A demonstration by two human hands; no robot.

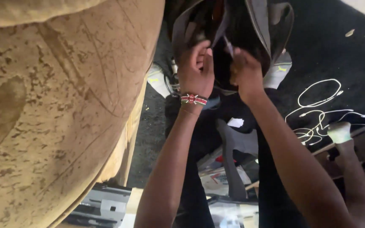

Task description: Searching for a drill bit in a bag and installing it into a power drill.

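At the bottom of the frame, nearest you, a clutter of papers and boxes lies on the floor between your forearms, with a grey-and-white device at the lower left edge. A worn tan sofa arm, its surface cracked and peeling, fills the whole left half of the picture and crowds your reach toward the centre. At lower right a wooden leg with a pale cap juts in; what it belongs to cannot be told.

Both arms stretch up the middle of the frame. Your left hand, with a beaded red, white and black wristband below it, has its fingers curled together and pinched on the edge of a dark bag at upper centre, apparently to hold its mouth open. Your right hand, just beside it, is closed with fingers together on a thin grey strap or flap of the same bag; exactly what it grips is blurred. The bag hangs or stands open in front of you, its grey-trimmed rim spread by the two hands, its inside too dark to read.

Beyond, at the right, tangled white cables sprawl on a black carpet.
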